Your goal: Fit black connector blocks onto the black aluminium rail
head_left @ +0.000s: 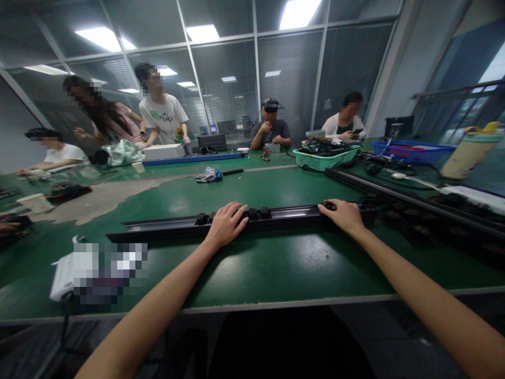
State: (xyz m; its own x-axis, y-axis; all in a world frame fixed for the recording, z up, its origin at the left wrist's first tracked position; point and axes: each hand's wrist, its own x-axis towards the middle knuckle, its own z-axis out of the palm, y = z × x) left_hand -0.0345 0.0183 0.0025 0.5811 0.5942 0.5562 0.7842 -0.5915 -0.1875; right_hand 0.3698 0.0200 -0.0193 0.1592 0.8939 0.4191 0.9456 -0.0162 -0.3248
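Note:
A long black rail (165,227) lies across the green table (256,263) in front of me, with several small black round parts (258,212) seated along it. My left hand (226,223) rests flat on the rail's middle, fingers stretched out over the parts. My right hand (344,215) lies on the rail further right, its fingers curled round a small black part (327,204) at the fingertips.
More black rails with parts (414,210) lie at the right. A teal basket of cables (325,158), a blue tray (412,151) and a yellow bottle (469,150) stand behind. A white device (65,273) lies at the left. Several people work at the far side.

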